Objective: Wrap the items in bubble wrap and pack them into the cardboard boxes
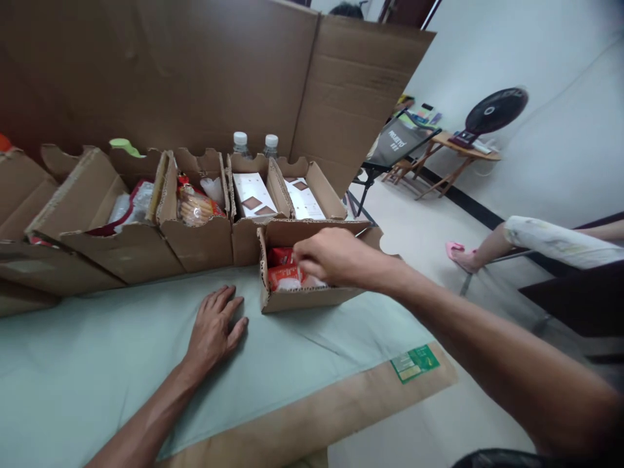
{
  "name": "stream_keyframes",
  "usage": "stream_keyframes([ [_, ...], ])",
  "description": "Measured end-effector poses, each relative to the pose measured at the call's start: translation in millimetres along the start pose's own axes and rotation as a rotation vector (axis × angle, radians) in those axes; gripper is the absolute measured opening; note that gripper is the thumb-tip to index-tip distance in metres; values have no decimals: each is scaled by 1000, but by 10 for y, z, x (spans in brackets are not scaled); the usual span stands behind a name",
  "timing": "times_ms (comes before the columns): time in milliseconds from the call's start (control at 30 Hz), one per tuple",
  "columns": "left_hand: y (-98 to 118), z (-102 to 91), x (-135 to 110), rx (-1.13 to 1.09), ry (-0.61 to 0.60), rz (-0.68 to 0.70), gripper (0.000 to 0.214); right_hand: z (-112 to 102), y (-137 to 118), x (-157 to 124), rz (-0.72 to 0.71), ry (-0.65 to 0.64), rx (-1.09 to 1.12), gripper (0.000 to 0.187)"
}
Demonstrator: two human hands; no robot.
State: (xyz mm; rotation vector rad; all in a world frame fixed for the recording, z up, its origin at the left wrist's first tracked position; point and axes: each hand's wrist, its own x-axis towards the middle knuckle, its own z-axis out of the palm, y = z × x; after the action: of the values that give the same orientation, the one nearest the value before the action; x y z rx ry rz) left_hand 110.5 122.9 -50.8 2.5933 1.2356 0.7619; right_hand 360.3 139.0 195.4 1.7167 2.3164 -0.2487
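Note:
My left hand [214,328] lies flat on the pale green cloth [292,351], fingers apart and holding nothing. My right hand [331,255] is above the low cardboard box [302,300] in front of the row, its fingers curled together. Whatever it may be pinching is hidden from view. Inside that box are red and white packets [285,276], partly covered by the right hand.
Behind stands a row of cardboard bins [199,246] holding a bag of biscuits [197,209] and white boxes [253,195]. A tall cardboard panel [195,78] rises at the back. To the right are a folding chair [397,143], a fan [494,110] and a person's leg [487,247].

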Motion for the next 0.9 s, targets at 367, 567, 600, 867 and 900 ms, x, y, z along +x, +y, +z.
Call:
stream_keyframes([
  [367,39,-41,35,-81,14,-38,33,70,-343,285,35,-76,-73,16],
  [567,148,-510,62,-227,229,-107,44,-403,-127,-463,89,285,123,23],
  [600,238,-701,48,-255,304,-85,51,-451,-138,-643,58,353,211,24],
  [867,848,-1504,-202,-577,94,51,37,90,-933,-1129,-446,373,427,20],
  [900,806,-1465,-229,-649,23,0,25,155,-909,-1144,-444,391,467,17],
])
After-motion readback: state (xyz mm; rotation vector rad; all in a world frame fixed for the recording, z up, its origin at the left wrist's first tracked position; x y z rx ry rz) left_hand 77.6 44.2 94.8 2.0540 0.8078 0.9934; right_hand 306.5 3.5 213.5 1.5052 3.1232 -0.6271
